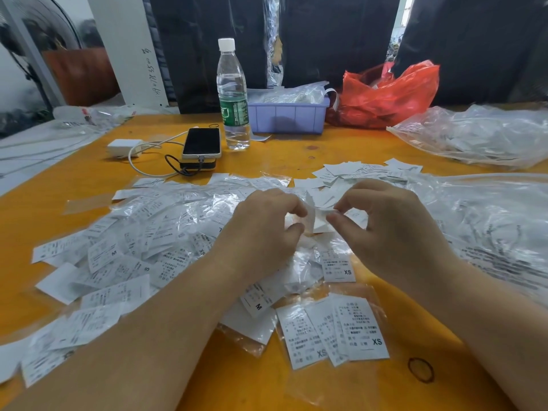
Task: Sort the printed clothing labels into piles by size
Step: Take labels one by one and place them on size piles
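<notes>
A wide heap of white printed clothing labels [142, 247] and clear sleeves covers the orange table [341, 149] in front of me. My left hand [264, 229] and my right hand [385, 221] meet above the heap, both pinching a small white label [312, 216] between thumb and fingers. A few labels marked XS [335, 330] lie together near the front, and a single XS label [339, 266] lies just beyond them. Another group of labels [364, 172] sits further back on the right.
A water bottle [232, 96], a phone [202, 142] on a power bank with a white charger [124, 147], a purple bin [289, 117] and a red plastic bag [388, 96] stand at the back. Clear bags of labels [486, 221] fill the right side. A rubber band [420, 369] lies near the front.
</notes>
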Demonstrator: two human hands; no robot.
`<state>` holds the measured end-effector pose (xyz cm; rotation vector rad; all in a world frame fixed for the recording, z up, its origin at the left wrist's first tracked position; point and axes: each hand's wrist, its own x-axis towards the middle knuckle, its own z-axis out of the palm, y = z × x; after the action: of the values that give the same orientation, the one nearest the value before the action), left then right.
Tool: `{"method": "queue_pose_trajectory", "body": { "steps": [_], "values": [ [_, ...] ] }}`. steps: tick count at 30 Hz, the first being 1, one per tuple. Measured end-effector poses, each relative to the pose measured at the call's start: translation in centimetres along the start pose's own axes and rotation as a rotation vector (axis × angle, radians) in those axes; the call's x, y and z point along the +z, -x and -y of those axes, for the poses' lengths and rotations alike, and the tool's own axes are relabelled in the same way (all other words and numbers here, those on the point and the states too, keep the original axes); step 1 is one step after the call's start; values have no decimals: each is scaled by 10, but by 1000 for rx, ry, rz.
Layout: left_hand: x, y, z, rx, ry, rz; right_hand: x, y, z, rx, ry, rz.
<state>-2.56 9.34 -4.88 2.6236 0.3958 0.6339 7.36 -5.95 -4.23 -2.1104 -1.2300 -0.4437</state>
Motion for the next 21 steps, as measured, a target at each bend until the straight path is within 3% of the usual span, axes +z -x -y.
{"method": "queue_pose_trajectory", "body": {
  "steps": [7,11,15,21],
  "values": [
    [-5,3,-9,30,241,-68,-3,3,9,-169,-130,-42],
    [-7,3,-12,-87,473,-20,1,5,10,-265,-154,-15],
    [-11,3,-16,-177,730,103,5,5,8,-273,-168,22],
    [-14,3,-15,-242,865,108,2,6,11,-205,-256,70]
  ]
}}
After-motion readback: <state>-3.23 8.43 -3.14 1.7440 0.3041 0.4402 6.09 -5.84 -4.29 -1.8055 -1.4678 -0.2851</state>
